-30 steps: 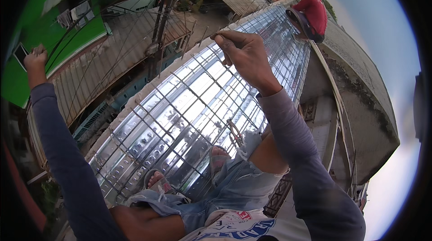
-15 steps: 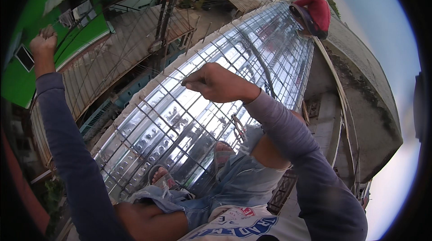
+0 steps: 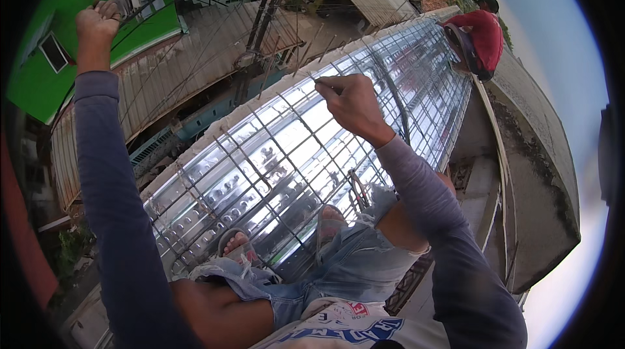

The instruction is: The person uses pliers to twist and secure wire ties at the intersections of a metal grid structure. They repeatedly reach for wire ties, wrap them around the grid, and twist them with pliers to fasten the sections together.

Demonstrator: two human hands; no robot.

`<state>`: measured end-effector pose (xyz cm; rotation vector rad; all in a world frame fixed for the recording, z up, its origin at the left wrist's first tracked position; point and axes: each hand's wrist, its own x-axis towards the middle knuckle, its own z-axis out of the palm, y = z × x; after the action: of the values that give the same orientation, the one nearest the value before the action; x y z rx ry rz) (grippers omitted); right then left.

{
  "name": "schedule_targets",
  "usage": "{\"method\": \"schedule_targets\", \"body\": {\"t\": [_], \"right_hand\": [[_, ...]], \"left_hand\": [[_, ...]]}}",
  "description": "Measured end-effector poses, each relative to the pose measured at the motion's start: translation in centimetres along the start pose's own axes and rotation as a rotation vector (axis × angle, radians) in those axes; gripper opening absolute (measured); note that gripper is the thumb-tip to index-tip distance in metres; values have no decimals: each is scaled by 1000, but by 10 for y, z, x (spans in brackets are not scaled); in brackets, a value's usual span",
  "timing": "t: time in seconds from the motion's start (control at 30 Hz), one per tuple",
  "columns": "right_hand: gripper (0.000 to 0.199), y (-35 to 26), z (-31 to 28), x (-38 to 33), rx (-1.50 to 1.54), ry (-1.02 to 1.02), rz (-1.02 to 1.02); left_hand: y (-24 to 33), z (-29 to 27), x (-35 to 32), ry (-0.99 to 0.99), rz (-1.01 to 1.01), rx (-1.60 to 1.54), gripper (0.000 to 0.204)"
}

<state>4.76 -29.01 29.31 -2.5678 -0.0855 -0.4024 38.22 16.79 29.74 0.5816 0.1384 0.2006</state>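
Two hands: both raised over a grey steel rebar grid point(image 3: 273, 153).
Left hand point(image 3: 96, 23): clenched on thin upright rod.
Right hand point(image 3: 351, 103): pinching thin wire just above grid.
Advice: keep wire taut at crossing.

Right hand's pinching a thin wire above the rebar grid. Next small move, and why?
Probably lower the right hand so its wire meets a bar crossing of the rebar grid. The pinched wire sits above the bars, apparently not yet on one, while the left hand is raised, gripping wires far off.
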Motion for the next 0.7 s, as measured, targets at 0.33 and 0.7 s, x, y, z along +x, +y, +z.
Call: {"method": "schedule_targets", "body": {"t": [0.33,0.7], "right_hand": [[13,-43,-22,-22,58,-813,-32],[13,-60,-65,-17,592,-954,302]], "left_hand": [[5,-14,-29,-37,139,-175,10],[24,-40,-38,298,479,16,6]]}}
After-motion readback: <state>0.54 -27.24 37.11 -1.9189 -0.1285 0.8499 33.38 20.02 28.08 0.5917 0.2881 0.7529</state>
